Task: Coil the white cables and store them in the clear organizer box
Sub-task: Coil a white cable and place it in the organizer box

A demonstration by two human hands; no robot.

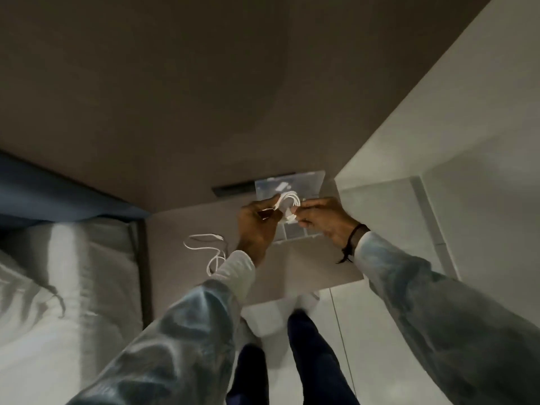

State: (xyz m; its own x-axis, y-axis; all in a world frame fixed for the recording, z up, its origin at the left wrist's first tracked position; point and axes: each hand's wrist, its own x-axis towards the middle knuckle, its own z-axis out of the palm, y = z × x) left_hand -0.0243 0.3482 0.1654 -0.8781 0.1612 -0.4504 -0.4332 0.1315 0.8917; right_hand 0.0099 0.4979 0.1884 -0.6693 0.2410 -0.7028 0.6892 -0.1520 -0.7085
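Note:
A coiled white cable (pixel 289 206) hangs between both hands just above the clear organizer box (pixel 295 231). My left hand (pixel 257 223) pinches the coil's left side, and my right hand (pixel 324 220) pinches its right side. The box stands open on a small brown table (pixel 318 267), its clear lid (pixel 292 185) tilted up against the wall. Divided compartments show below the hands. A second white cable (pixel 209 249) lies loose and uncoiled on the table to the left, partly hidden by my left sleeve.
A bed with grey bedding (pixel 73 273) and a blue headboard (pixel 43 194) lies to the left. A white cabinet (pixel 438 141) rises on the right of the table. My legs and feet stand on pale floor tiles (pixel 336 317) below the table's front edge.

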